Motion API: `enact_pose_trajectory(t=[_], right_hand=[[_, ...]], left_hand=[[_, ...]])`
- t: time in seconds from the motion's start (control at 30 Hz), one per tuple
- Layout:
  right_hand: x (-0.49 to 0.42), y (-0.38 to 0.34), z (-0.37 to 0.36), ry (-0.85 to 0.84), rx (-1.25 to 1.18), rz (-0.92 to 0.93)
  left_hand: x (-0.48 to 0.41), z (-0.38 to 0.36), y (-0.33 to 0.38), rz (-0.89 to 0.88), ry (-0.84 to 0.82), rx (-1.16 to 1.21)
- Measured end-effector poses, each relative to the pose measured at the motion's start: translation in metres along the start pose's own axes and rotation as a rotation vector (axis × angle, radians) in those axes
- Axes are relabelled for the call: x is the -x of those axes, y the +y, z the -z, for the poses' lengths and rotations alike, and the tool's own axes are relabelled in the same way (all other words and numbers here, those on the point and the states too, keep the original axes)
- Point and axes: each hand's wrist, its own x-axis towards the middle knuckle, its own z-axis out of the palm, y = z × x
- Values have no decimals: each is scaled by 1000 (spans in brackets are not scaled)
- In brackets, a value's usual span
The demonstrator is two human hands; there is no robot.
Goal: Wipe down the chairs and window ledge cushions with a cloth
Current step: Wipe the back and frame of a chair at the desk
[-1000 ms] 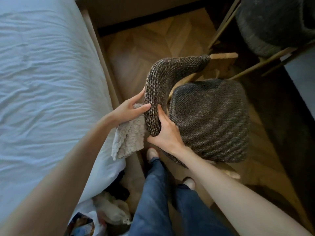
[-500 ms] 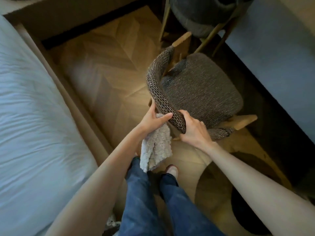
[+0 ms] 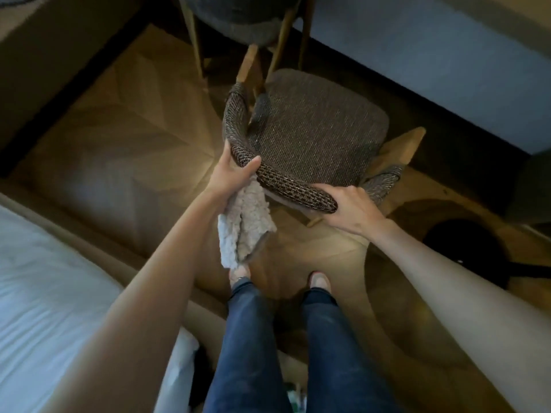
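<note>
Both hands are gripping the chair's backrest (image 3: 277,180), swinging the chair round, left hand (image 3: 231,177) pinning the cloth (image 3: 243,228), right hand (image 3: 351,208) clamped alongside, wiping paused.

One head view, looking steeply down.
The camera is close above the chair (image 3: 316,135), on its backrest side, facing forward over it.

Herringbone wood floor (image 3: 143,120) carrying a woven chair (image 3: 316,126), a second chair (image 3: 238,22) behind it, a white-sheeted bed (image 3: 44,293) at left, and the person's feet (image 3: 319,281).
</note>
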Motion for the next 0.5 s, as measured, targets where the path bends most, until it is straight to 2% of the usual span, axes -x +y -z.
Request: enact_pose_trajectory(t=[0.23, 0.37, 0.5], right_hand=[[19, -13, -3, 10, 20, -84], [25, -17, -12, 142, -37, -181], [28, -27, -38, 303, 42, -293]], left_hand=[[-2, 6, -15, 62, -135, 53], [-6, 8, -17, 30, -187, 108], [-12, 2, -14, 35, -197, 190]])
